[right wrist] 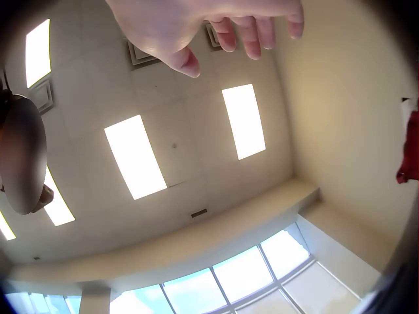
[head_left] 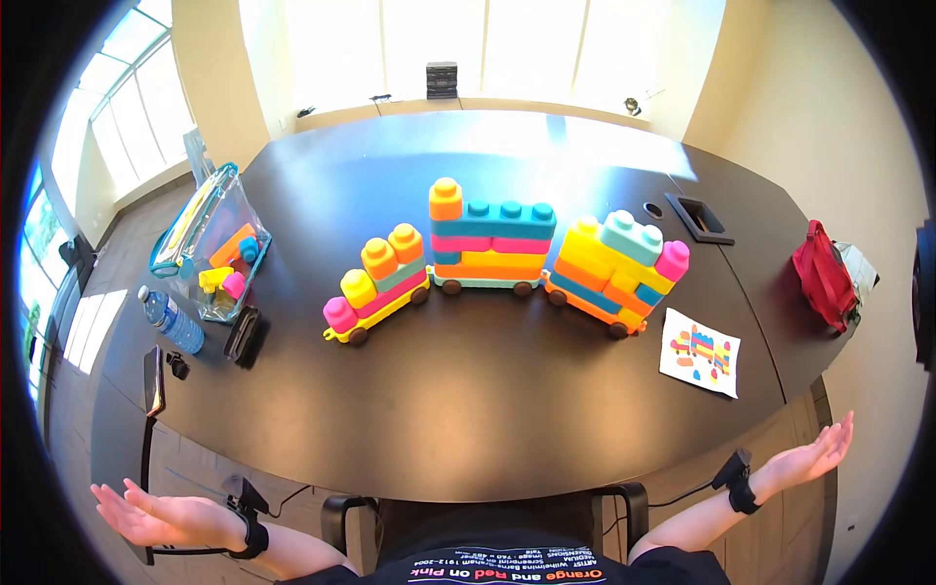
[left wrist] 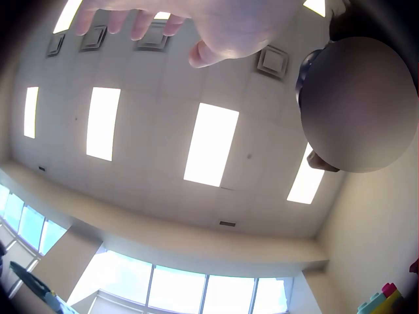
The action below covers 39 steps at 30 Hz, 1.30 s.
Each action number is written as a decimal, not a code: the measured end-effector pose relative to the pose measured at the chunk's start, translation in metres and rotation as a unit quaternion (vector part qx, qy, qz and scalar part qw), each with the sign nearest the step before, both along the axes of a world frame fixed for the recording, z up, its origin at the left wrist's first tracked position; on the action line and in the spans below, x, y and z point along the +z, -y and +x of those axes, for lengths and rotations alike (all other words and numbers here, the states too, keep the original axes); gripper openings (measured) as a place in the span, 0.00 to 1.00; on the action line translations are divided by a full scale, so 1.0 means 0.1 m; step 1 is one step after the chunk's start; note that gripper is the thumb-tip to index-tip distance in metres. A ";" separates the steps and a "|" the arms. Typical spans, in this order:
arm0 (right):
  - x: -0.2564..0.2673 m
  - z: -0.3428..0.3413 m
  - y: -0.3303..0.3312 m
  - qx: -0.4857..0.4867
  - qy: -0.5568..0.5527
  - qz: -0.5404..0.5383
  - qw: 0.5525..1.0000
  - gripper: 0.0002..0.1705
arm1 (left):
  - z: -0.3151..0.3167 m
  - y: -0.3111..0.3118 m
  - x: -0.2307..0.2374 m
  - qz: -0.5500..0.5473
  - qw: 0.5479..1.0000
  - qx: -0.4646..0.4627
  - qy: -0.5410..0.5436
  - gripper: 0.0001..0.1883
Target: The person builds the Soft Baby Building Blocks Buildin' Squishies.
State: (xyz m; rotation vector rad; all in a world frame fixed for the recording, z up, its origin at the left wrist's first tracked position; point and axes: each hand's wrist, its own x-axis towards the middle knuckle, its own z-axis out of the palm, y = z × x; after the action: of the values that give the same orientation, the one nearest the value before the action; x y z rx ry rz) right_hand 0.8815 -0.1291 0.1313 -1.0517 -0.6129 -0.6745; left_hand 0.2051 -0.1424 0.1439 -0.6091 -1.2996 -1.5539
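Both hands are raised off the table with palms turned up and hold nothing. The left hand [head_left: 171,517] is at the lower left of the head view, fingers loosely extended; the left wrist view shows that hand [left wrist: 229,23] against the ceiling. At the lower right is the right hand [head_left: 807,460], its fingers pointing outward; the right wrist view shows the same hand [right wrist: 170,26]. On the table, three wheeled block wagons stand in a curve: a small left one [head_left: 385,297], a middle one [head_left: 492,258] and a right one [head_left: 604,283]. None is touched by a hand.
A printed picture card [head_left: 700,353] lies right of the wagons. At left are a clear bag with blocks [head_left: 219,244], a water bottle [head_left: 172,320], a dark case [head_left: 244,336] and a phone [head_left: 154,380]. A red bag [head_left: 825,278] sits at the right edge.
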 end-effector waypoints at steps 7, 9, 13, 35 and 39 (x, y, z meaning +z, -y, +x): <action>0.00 -0.07 -0.11 -0.009 0.021 0.006 1.000 0.21 | -0.04 -0.07 -0.01 0.015 0.999 -0.041 0.027 0.28; 0.02 -0.11 -0.11 -0.023 0.024 0.025 0.999 0.20 | -0.08 -0.05 -0.03 0.020 0.999 -0.042 0.028 0.29; 0.02 -0.10 -0.07 -0.052 0.043 0.038 0.997 0.20 | -0.14 -0.05 -0.08 0.040 0.998 -0.046 0.019 0.30; -0.05 -0.05 -0.10 -0.081 0.096 0.153 0.980 0.16 | -0.21 -0.07 -0.16 0.105 0.992 -0.064 -0.031 0.28; -0.04 -0.08 -0.12 -0.081 0.093 0.146 0.982 0.16 | -0.18 -0.09 -0.14 0.108 0.991 -0.068 -0.029 0.28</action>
State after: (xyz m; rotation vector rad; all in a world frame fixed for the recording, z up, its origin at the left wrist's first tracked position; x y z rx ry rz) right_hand 0.8740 -0.1175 0.1274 -0.7749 -0.5716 -0.9832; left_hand 0.1871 -0.1330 0.1301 -0.6103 -1.0476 -1.7481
